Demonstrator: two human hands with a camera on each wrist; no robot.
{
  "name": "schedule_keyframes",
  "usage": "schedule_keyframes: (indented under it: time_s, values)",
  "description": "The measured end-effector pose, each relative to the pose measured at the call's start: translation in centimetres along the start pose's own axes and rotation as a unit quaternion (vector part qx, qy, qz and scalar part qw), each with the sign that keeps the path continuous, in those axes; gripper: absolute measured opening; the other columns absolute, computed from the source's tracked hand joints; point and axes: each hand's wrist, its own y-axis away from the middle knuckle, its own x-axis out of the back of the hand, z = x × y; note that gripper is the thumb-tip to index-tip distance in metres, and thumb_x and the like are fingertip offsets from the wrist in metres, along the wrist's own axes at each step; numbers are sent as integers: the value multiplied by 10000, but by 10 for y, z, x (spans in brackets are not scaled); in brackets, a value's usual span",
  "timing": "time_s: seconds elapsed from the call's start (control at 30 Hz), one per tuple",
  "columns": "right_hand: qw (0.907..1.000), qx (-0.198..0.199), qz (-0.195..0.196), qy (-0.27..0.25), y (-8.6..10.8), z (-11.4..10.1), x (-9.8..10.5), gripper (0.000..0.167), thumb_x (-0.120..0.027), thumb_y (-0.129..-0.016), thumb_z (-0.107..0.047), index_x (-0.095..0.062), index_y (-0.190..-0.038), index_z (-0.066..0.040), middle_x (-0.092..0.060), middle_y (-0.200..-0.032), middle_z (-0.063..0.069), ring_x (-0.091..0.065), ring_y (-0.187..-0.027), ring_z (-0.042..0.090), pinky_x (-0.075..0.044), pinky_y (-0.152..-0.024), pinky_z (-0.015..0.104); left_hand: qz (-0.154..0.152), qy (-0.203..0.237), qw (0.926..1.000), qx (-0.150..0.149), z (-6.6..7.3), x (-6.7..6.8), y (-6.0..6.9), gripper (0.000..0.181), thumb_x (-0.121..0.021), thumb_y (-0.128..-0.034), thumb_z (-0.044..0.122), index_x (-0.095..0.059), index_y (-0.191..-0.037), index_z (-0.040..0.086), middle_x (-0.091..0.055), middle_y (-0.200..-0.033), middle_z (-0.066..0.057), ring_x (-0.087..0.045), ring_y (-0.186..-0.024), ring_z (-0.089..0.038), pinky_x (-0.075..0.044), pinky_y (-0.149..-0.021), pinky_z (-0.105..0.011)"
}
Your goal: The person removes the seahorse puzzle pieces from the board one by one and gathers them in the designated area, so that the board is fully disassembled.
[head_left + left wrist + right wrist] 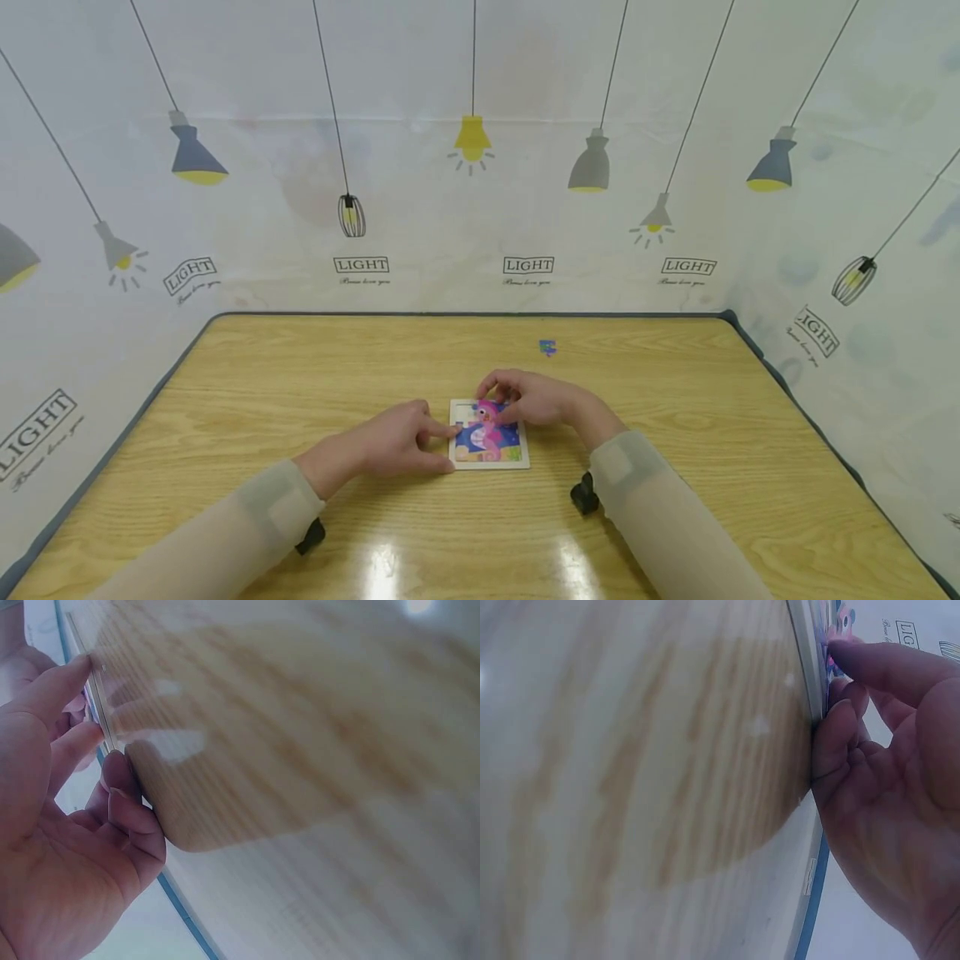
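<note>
A small jigsaw puzzle (471,457) in a white frame lies on the table, showing a pink seahorse against blue. My left hand (393,440) is at its left side, index finger and thumb reaching to the frame's edge while the other fingers curl under the palm. Over the puzzle's upper right, my right hand (542,398) pinches a puzzle piece (487,410) bearing the pink seahorse head. That piece stands out above the frame in the right wrist view, partly hidden by the thumb (885,666).
Farther back on the wooden table (300,358) lies a loose blue and purple puzzle piece (548,347). A white wall covering (420,217) printed with lamps rises behind the table's dark edge and along both sides.
</note>
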Motion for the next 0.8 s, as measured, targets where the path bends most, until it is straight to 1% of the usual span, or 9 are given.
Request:
schedule_keyframes:
  time_s: [0.13, 0.23, 0.43, 0.6, 0.8]
  values:
    - [10000, 14, 7, -3, 0, 2, 0, 371, -682, -1021, -72, -691, -1334, -272, -615, -1294, 43, -546, -1179, 226, -464, -1044, 411, -5, 4, 10000, 27, 0, 0, 0, 588, -841, -962, 439, -702, -1480, 198, -516, -908, -28, -450, -796, -157, -365, -685, -296]
    - [10000, 25, -10, -3, -1, 3, 1, 373, -673, -1025, -67, -691, -1338, -268, -613, -1295, 47, -544, -1174, 226, -469, -1029, 403, -8, 1, 10000, 59, 0, 0, 0, 590, -840, -964, 442, -700, -1483, 200, -516, -910, -30, -450, -796, -158, -364, -685, -298]
    - [10000, -21, -24, -24, 1, 2, 1, 374, -680, -1035, -83, -690, -1339, -301, -618, -1296, 32, -549, -1162, 225, -466, -1023, 396, -11, -30, 10000, 50, 0, 0, 0, 586, -834, -969, 448, -701, -1483, 201, -516, -910, -30, -449, -796, -158, -361, -685, -298]
    - [9999, -10, -50, -96, 2, 2, 2, 389, -681, -1025, -69, -693, -1347, -287, -618, -1299, 32, -545, -1150, 224, -461, -1014, 392, -13, -21, 10000, 24, 1, 0, 0, 581, -836, -968, 443, -704, -1479, 198, -514, -907, -33, -446, -794, -158, -357, -684, -297]
    - [9997, -10, -77, -219, 3, 3, 2, 395, -669, -1033, -55, -691, -1352, -287, -621, -1294, 35, -545, -1133, 231, -462, -987, 379, -43, 18, 10000, 79, 0, 0, 0, 586, -834, -973, 444, -697, -1487, 200, -515, -916, -37, -453, -802, -165, -358, -689, -301]
